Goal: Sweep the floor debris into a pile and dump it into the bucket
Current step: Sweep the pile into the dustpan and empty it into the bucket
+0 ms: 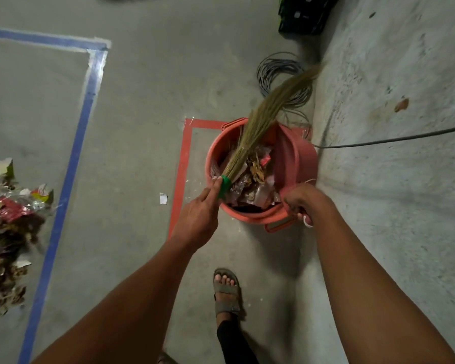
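Bare workroom, concrete floor (147,88), taped outlines (71,164)

debris pile (5,232): runs off the left edge, so its full spread cannot be told.
crate (304,14): dark, cut by the top edge.
broom (260,127): far bristle tips blurred; its handle is hidden under the left hand (197,216).
bucket (297,156): lower wall hidden below its rim.
cable (394,139): runs out at the right edge.
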### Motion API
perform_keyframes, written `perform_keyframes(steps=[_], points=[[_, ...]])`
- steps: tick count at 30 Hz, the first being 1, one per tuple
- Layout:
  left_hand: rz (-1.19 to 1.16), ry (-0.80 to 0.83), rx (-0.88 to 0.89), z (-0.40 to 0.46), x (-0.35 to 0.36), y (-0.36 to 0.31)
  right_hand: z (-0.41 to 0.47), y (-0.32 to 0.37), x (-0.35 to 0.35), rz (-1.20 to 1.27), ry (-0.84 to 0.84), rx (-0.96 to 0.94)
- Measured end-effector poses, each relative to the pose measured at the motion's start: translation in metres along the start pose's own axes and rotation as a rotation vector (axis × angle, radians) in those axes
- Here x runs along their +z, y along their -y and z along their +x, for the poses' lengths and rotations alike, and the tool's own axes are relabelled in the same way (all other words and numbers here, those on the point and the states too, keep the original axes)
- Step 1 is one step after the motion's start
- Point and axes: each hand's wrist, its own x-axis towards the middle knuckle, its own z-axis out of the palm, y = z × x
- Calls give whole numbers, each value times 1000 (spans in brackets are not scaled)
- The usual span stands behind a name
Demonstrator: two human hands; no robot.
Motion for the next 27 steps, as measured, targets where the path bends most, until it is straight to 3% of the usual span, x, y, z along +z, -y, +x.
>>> perform_keyframes(steps=[4, 11, 14, 27], points=[[-68, -100, -116, -6, -14, -6, -33, 8, -6, -58, -45, -125], [-184, -236, -301, -21, -21, 21, -38, 31, 50, 252, 143, -124], [-198, -254, -327, -33, -18, 39, -14, 39, 85, 279, 149, -116], [-258, -153, -382, -55, 7, 75, 73, 20, 123, -359, -271, -169]])
